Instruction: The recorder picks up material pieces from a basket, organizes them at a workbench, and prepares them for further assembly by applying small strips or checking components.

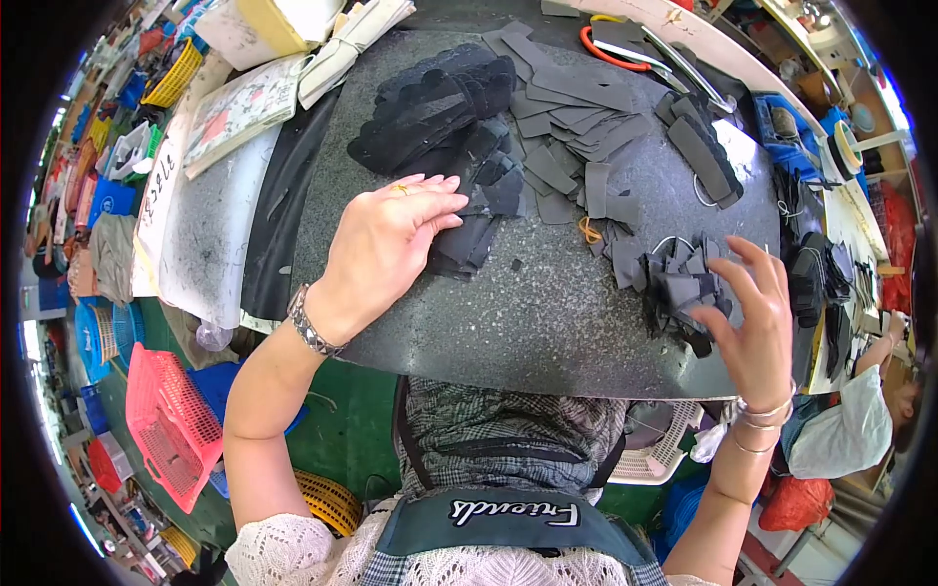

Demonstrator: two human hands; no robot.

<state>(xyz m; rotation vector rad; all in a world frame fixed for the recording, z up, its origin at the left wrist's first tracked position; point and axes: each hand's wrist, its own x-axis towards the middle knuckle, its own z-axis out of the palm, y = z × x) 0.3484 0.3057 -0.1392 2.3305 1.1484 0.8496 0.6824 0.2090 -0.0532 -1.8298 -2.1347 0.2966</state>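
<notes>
My left hand (391,239) is over the middle-left of a dark speckled worktop (557,322), its fingers drawn together and thumb tucked under them. The fingertips lie against a stack of small black pieces (493,190); whatever is between them is hidden. Just beyond lies a pile of larger black pieces with scalloped edges (440,107). On the right, my right hand (757,317) has its thumb and fingers spread, beside a heap of small grey pieces (679,288). Nothing shows in its grasp.
Flat grey strips (576,103) are spread across the far side, with orange-handled scissors (616,54) behind them. More grey strips (703,151) lie at right, near a blue bin (787,132). A pink basket (171,420) stands at lower left. Another person (845,420) is at far right.
</notes>
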